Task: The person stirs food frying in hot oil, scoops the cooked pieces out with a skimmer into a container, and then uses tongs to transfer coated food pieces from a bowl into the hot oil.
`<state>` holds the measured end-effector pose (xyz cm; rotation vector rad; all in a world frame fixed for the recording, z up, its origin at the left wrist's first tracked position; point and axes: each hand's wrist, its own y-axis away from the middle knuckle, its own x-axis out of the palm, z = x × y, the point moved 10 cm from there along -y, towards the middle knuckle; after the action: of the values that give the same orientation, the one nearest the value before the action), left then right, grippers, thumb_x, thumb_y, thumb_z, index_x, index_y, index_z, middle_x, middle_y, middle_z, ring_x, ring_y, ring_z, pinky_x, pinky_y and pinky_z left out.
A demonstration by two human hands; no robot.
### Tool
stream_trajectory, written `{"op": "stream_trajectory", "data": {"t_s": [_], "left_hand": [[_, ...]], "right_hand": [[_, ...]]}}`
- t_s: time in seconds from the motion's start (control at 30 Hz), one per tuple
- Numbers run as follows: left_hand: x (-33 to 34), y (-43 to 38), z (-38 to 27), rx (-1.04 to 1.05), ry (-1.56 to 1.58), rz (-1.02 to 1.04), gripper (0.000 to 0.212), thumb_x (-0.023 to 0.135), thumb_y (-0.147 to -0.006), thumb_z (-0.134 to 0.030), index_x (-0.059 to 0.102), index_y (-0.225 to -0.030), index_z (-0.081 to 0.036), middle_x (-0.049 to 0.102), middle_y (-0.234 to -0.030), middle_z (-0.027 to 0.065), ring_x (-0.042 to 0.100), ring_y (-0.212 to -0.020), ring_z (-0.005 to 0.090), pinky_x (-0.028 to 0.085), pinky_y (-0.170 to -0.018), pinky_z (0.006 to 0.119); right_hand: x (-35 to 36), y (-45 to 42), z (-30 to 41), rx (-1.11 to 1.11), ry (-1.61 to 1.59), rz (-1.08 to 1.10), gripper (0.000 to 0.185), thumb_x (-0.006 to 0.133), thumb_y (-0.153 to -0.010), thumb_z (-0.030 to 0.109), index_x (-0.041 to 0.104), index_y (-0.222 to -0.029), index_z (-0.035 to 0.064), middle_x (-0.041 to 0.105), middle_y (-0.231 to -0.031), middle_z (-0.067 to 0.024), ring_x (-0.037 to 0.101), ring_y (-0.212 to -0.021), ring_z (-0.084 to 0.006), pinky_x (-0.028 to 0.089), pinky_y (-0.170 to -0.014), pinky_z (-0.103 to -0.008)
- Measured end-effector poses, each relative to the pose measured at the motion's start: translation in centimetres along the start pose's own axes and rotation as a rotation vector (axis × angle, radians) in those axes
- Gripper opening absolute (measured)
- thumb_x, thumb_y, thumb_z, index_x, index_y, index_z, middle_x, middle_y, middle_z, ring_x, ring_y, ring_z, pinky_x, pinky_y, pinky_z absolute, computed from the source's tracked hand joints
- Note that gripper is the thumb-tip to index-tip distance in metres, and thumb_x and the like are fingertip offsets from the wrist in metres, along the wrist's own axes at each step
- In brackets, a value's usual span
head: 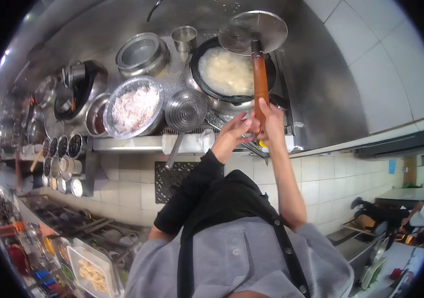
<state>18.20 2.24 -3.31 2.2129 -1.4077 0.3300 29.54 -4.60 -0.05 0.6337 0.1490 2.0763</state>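
Observation:
My right hand (270, 119) grips the wooden handle of a wire-mesh skimmer (260, 80). The skimmer's round head is raised over the far right rim of a black wok (196, 76). Pale, foaming oil (226, 72) fills much of the wok; pieces in it are hard to make out. Beside the handle's lower end is my left hand (234, 136), fingers apart, with nothing plainly held; whether its fingertips touch the handle or my right hand is unclear. A perforated steel ladle (186, 110) lies to the left, its handle overhanging the counter edge.
Left of the ladle stands a steel bowl of flour-coated pieces (135, 108). Behind it are a lidded pot (143, 54) and a steel cup (184, 38). Another wok (92, 80) and several seasoning containers (63, 145) stand farther left. A person (394, 219) is at far right.

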Motion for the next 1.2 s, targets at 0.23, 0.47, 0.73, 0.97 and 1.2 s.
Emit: {"op": "stream_trajectory", "data": {"t_s": [0.23, 0.47, 0.73, 0.97, 1.2], "left_hand": [[-1.1, -0.8, 0.9, 0.175, -0.027, 0.036, 0.048, 0.066, -0.101, -0.005, 0.05, -0.146, 0.0, 0.068, -0.127, 0.0114, 0.07, -0.086, 0.0176, 0.061, -0.075, 0.032], [-7.7, 4.9, -3.1, 0.032, 0.096, -0.199, 0.036, 0.055, -0.105, 0.001, 0.05, -0.14, -0.003, 0.063, -0.127, 0.0081, 0.055, -0.077, 0.0112, 0.049, -0.054, 0.026], [-10.5, 7.9, -6.7, 0.053, 0.16, -0.147, 0.059, 0.052, -0.106, 0.002, 0.035, -0.161, -0.013, 0.059, -0.134, 0.0083, 0.048, -0.076, 0.0084, 0.045, -0.055, 0.024], [-11.2, 5.3, -7.2, 0.003, 0.288, 0.023, 0.067, 0.055, -0.103, 0.004, 0.032, -0.164, -0.014, 0.059, -0.135, 0.0095, 0.047, -0.075, 0.0084, 0.045, -0.056, 0.023], [-12.6, 4.7, -3.3, -0.093, 0.295, 0.114, 0.058, 0.056, -0.101, 0.006, 0.04, -0.154, -0.01, 0.061, -0.125, 0.0062, 0.047, -0.074, 0.0075, 0.041, -0.052, 0.022]], "right_hand": [[-1.4, 2.1, -7.6, 0.032, 0.246, 0.239, 0.06, 0.048, -0.111, 0.056, 0.066, -0.101, 0.0005, 0.064, -0.069, -0.0066, 0.063, -0.054, -0.0194, 0.052, -0.05, -0.0364], [-11.4, -4.8, -18.7, -0.697, 1.912, -0.001, 0.025, 0.069, -0.091, 0.022, 0.076, -0.1, -0.0002, 0.071, -0.106, -0.0159, 0.065, -0.111, -0.035, 0.057, -0.075, -0.0468], [-14.4, -3.1, -19.4, -0.219, 1.558, 0.077, 0.042, 0.077, -0.089, 0.023, 0.065, -0.12, -0.0033, 0.069, -0.114, -0.0275, 0.067, -0.108, -0.0471, 0.056, -0.086, -0.0581], [-20.3, 7.8, -20.0, -0.071, 1.57, -0.132, 0.059, 0.079, -0.094, 0.038, 0.057, -0.132, -0.0023, 0.069, -0.075, -0.0277, 0.07, -0.072, -0.0476, 0.055, -0.065, -0.0554], [-10.8, 14.2, -9.6, -0.267, 0.871, -0.459, 0.036, 0.07, -0.105, 0.022, 0.068, -0.122, -0.0093, 0.064, -0.08, -0.0064, 0.048, -0.063, -0.0105, 0.043, -0.056, -0.0292]]}}
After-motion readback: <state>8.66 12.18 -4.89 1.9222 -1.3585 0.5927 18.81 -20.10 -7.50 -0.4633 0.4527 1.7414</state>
